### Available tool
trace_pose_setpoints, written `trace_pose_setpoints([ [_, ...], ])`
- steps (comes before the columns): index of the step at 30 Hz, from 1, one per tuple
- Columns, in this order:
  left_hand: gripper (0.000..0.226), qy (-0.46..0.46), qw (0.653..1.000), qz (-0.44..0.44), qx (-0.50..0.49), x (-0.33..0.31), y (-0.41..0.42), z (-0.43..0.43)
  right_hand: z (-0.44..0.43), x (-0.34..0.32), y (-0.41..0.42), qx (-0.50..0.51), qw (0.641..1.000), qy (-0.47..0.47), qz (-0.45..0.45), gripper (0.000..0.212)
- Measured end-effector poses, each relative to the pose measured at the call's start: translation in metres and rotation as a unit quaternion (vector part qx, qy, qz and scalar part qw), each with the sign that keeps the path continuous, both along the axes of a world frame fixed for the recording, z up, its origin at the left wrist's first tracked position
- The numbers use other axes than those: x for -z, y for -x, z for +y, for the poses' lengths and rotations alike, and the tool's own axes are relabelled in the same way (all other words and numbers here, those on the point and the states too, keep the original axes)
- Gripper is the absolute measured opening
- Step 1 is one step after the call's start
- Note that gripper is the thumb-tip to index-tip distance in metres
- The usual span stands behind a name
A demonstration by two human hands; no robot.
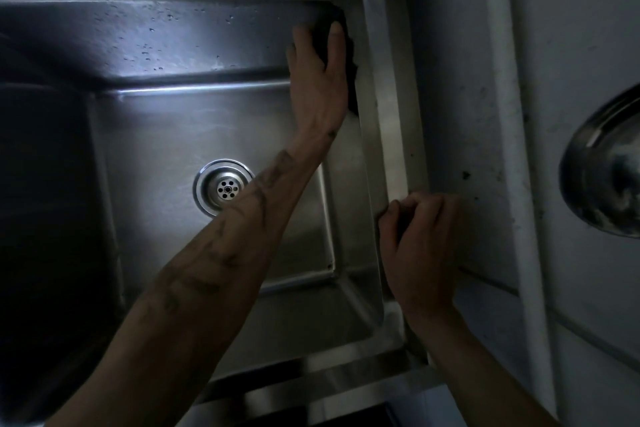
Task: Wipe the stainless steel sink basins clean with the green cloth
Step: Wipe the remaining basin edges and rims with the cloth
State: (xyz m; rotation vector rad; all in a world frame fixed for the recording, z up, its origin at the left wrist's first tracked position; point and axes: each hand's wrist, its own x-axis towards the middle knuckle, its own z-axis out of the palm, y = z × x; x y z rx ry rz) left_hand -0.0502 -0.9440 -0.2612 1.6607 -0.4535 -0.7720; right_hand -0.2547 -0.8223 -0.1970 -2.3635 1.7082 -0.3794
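Note:
A stainless steel sink basin (pixel 166 135) fills the middle of the head view, with a round drain (pixel 224 188) in its floor. My left hand (pixel 320 73) reaches across to the basin's far right corner and presses a dark-looking cloth (pixel 350 55) flat against the right wall; most of the cloth is hidden under my palm. My right hand (pixel 420 246) rests on the right rim of the sink (pixel 391 135), fingers curled in a loose fist with nothing visible in it. Water drops dot the basin's back wall.
A pale tiled counter (pixel 460 107) with a raised white strip runs along the sink's right side. A shiny metal bowl (pixel 606 170) sits at the right edge. The basin's left side lies in deep shadow. The sink's front rim (pixel 311 378) is near me.

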Motion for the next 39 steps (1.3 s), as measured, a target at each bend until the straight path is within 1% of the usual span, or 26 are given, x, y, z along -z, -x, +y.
trace_pose_setpoints([
  [3, 0.036, -0.033, 0.998, 0.030, -0.041, 0.012, -0.003, -0.011, 0.000, -0.001, 0.000, 0.004, 1.000, -0.008, -0.004, 0.016],
  [6, 0.043, -0.087, 0.996, 0.001, -0.034, 0.030, -0.004, -0.016, -0.001, -0.002, 0.000, 0.005, 1.000, 0.002, 0.008, 0.017],
  [8, 0.048, -0.118, 0.993, 0.007, -0.014, 0.046, -0.004, -0.015, -0.002, -0.005, -0.002, 0.007, 1.000, 0.015, 0.007, 0.016],
  [10, 0.050, -0.155, 0.987, 0.047, 0.015, 0.063, -0.008, -0.012, -0.001, -0.007, -0.003, 0.003, 1.000, 0.030, 0.006, 0.016],
  [12, 0.049, -0.175, 0.980, 0.067, 0.060, 0.078, -0.013, -0.005, -0.001, -0.007, -0.003, -0.003, 0.999, 0.037, 0.017, 0.015],
  [15, 0.043, -0.197, 0.972, 0.047, 0.122, 0.086, -0.003, 0.021, -0.001, -0.002, -0.001, -0.004, 1.000, 0.019, 0.017, 0.015],
  [17, 0.041, -0.230, 0.963, 0.049, 0.134, 0.086, 0.019, 0.054, -0.001, 0.000, 0.000, -0.003, 1.000, 0.001, 0.004, 0.014],
  [19, 0.043, -0.243, 0.956, 0.071, 0.150, 0.082, 0.050, 0.096, -0.001, 0.000, 0.000, -0.005, 1.000, -0.008, -0.008, 0.014],
  [23, 0.049, -0.273, 0.932, 0.120, 0.205, 0.063, 0.100, 0.169, -0.001, -0.001, -0.001, -0.009, 1.000, 0.004, 0.001, 0.015],
  [26, 0.045, -0.289, 0.916, 0.135, 0.243, 0.051, 0.115, 0.194, 0.000, -0.003, -0.002, -0.007, 1.000, 0.024, 0.008, 0.015],
  [28, 0.050, -0.311, 0.896, 0.147, 0.279, 0.040, 0.116, 0.201, 0.000, -0.004, -0.003, -0.006, 0.999, 0.033, 0.009, 0.015],
  [30, 0.055, -0.329, 0.885, 0.144, 0.297, 0.026, 0.115, 0.203, 0.000, -0.004, -0.004, -0.008, 0.999, 0.035, 0.008, 0.015],
  [32, 0.051, -0.311, 0.887, 0.145, 0.308, 0.005, 0.115, 0.204, 0.000, -0.004, -0.004, -0.008, 0.999, 0.038, 0.012, 0.014],
  [34, 0.041, -0.282, 0.896, 0.146, 0.310, -0.018, 0.119, 0.208, 0.000, -0.005, -0.004, -0.007, 0.999, 0.042, 0.014, 0.014],
  [36, 0.032, -0.261, 0.912, 0.154, 0.277, -0.037, 0.124, 0.214, 0.000, -0.004, -0.003, -0.008, 0.999, 0.039, 0.014, 0.014],
  [39, 0.025, -0.234, 0.935, 0.156, 0.217, -0.057, 0.127, 0.211, 0.000, -0.004, -0.003, -0.006, 0.999, 0.034, 0.009, 0.014],
])
